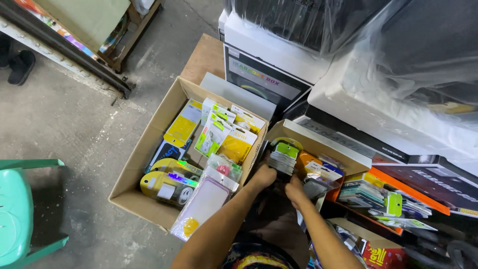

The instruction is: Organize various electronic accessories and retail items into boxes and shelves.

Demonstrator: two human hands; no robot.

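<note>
My left hand (263, 175) grips the lower edge of a stack of small packaged items (284, 158) with green and white cards, held upright at the rim of a second cardboard box (318, 139). My right hand (296, 191) is just beside it, fingers curled under the same stack near a grey packet (314, 187). An open cardboard box (149, 144) to the left holds several yellow, green and white blister packs (219, 134), and a long clear packet (201, 204) hangs over its near edge.
A green plastic chair (20, 214) stands at the left on the concrete floor. Big boxes wrapped in clear plastic (358, 55) are stacked at the back right. More packets lie on an orange tray (393, 199) at right. A dark shoe (21, 66) sits far left.
</note>
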